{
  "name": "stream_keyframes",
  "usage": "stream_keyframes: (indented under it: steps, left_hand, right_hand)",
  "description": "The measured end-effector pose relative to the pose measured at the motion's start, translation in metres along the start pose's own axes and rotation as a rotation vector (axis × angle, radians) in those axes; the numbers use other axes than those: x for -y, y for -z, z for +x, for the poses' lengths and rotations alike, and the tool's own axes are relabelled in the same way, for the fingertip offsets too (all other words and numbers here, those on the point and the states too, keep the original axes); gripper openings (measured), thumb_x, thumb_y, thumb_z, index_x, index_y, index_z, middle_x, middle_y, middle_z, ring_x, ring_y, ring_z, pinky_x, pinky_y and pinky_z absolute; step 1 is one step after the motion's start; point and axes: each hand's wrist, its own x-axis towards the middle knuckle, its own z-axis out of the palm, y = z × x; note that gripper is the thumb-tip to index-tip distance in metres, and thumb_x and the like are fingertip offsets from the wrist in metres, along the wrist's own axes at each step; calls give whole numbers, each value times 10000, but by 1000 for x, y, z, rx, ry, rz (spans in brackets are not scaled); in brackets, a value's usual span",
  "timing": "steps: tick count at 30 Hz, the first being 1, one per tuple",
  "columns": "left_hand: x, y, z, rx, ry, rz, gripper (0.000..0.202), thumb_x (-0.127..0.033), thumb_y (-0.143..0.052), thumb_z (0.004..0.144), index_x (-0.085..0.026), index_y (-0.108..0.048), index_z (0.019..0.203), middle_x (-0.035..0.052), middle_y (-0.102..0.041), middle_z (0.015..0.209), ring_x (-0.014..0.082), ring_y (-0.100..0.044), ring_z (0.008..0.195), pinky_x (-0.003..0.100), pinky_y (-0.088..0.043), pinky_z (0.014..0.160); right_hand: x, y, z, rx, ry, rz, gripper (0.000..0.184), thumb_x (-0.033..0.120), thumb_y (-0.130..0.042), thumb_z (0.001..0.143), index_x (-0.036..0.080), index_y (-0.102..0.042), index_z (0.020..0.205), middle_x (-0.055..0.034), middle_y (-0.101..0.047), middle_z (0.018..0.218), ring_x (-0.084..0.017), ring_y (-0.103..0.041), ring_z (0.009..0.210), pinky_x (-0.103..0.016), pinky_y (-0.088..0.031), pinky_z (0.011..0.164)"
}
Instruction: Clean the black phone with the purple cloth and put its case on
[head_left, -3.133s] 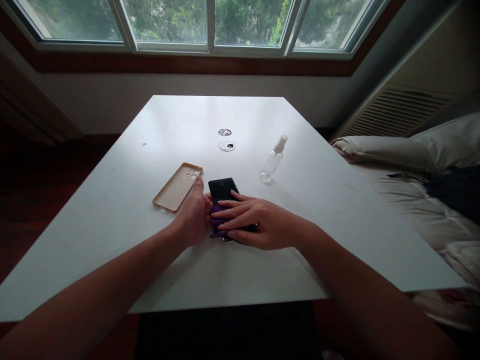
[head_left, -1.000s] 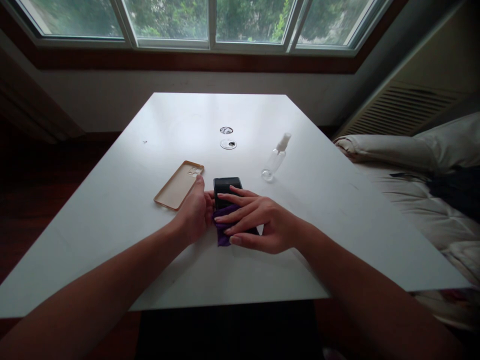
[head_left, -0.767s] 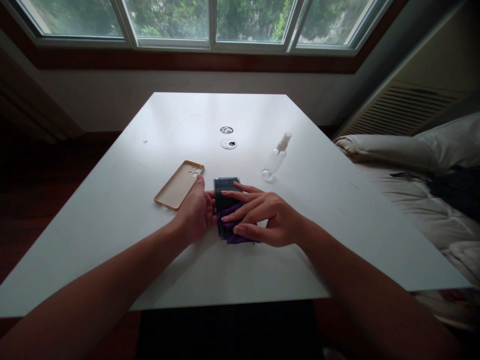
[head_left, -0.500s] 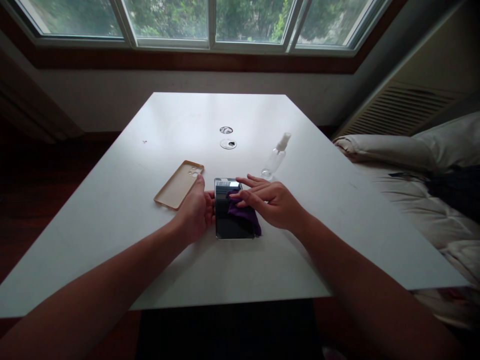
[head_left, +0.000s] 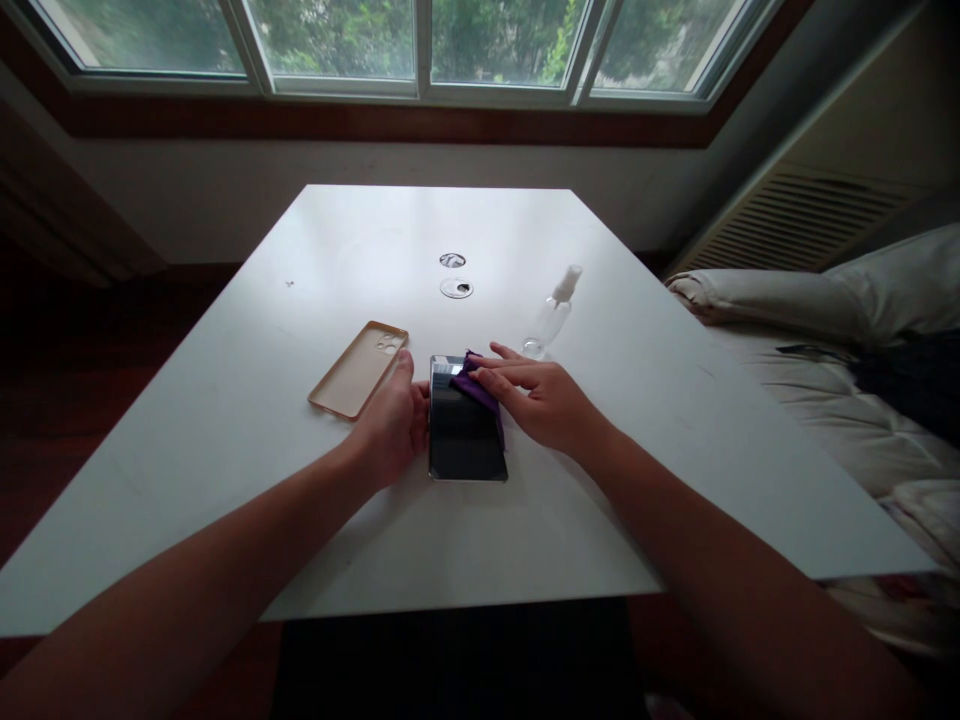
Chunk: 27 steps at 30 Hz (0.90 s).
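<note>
A dark smartphone [head_left: 465, 440] lies screen up on the white table. Along its left edge, the fingers of my left hand [head_left: 390, 420] rest against the side; the thumb stands up apart from them, not closed over the phone. A purple cloth [head_left: 480, 385] covers the upper right of the screen, partly hidden under my right hand [head_left: 544, 400]. The fingers of that hand press and pinch the cloth near the top right corner. Left of the phone, close behind my left thumb, sits a clear phone case [head_left: 356, 372] with a tan rim.
A clear spray bottle [head_left: 551, 315] with a white cap is just beyond my right hand. Two round cable holes [head_left: 456, 288] are set in the white table [head_left: 225, 430] farther back. A bed [head_left: 810, 400] stands to the right, and a window [head_left: 420, 50] is ahead.
My right hand has slid the cloth up toward the phone's top right, uncovering the lower right of the screen. My left hand has barely moved.
</note>
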Motion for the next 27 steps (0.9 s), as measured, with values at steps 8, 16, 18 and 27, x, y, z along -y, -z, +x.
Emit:
stream_keyframes:
  steps: [8, 16, 18, 27]
  left_hand:
    - [3, 2, 2, -18, -23, 48, 749, -635, -233, 1017, -67, -711, 1116, 181, -747, 871, 253, -731, 733, 337, -595, 654]
    - [3, -2, -2, 17, -40, 21, 751, -643, -250, 1013, -61, -700, 1162, 193, -754, 914, 276, -741, 775, 375, -610, 708]
    - [3, -3, -2, 18, -47, 4, 747, -647, -264, 1010, -63, -699, 1174, 191, -756, 928, 283, -742, 786, 389, -611, 725]
    - [5, -1, -2, 77, -94, -2, 733, -669, -320, 992, -74, -700, 1191, 181, -757, 938, 291, -738, 809, 389, -598, 743]
  right_hand:
    - [5, -1, -1, -50, 3, -148, 311, 402, -621, 949, 274, -770, 1191, -46, -543, 1498, -272, -414, 1473, -454, -358, 1225]
    - [15, 2, -3, -173, 4, -177, 428, 477, -712, 881, 266, -706, 1253, -91, -534, 1484, -298, -503, 1383, -487, -440, 1149]
    - [16, 2, -3, -206, 8, -172, 424, 497, -720, 871, 262, -711, 1224, -99, -574, 1408, -299, -536, 1331, -485, -478, 1102]
    - [15, -1, -2, -216, -213, -11, 497, 624, -758, 786, 198, -645, 1014, -58, -692, 921, -192, -634, 778, -325, -521, 646]
